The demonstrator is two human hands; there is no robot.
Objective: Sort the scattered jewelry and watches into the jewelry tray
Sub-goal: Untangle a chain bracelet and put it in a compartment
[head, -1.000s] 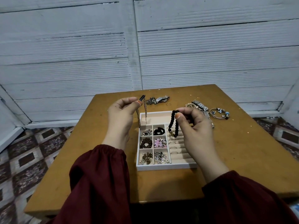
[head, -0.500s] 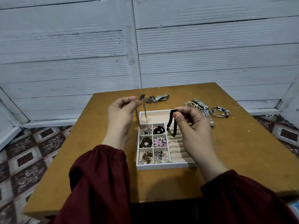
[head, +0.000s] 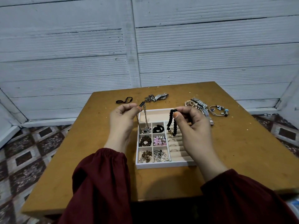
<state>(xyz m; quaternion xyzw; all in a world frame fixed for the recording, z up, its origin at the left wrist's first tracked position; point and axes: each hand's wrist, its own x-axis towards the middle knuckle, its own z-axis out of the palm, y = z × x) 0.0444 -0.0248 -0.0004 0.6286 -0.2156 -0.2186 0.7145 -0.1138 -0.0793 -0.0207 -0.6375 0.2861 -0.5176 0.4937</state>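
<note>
Gravity set the long axis of both pieces: each hung nearly vertical from a pinch above the jewelry tray, which sat on the wooden table between the two forearms. The right hand pinched the black bead bracelet by its top between thumb and forefinger, the other fingers loosely curled behind. The loop dangled just to the left of that hand, its lower end with a small gold-coloured piece hovering over the far end of the ring rolls. Whether it touched them could not be told. The cell already holding black beads lay just to the left of the hanging loop and was nearer to this hand, so a short leftward shift and a lowering seemed to be what the drop called for. The left hand pinched a gold-toned chain near its dark end piece, the strands falling to the right of the hand and down into the far-left small cell, where something silver lay. The long back compartment looked bare. Beyond the tray, well apart from both hands, a silver watch, a thin ring, a dark cord, a heap of bracelets and watches and a charm bangle lay unsorted.
</note>
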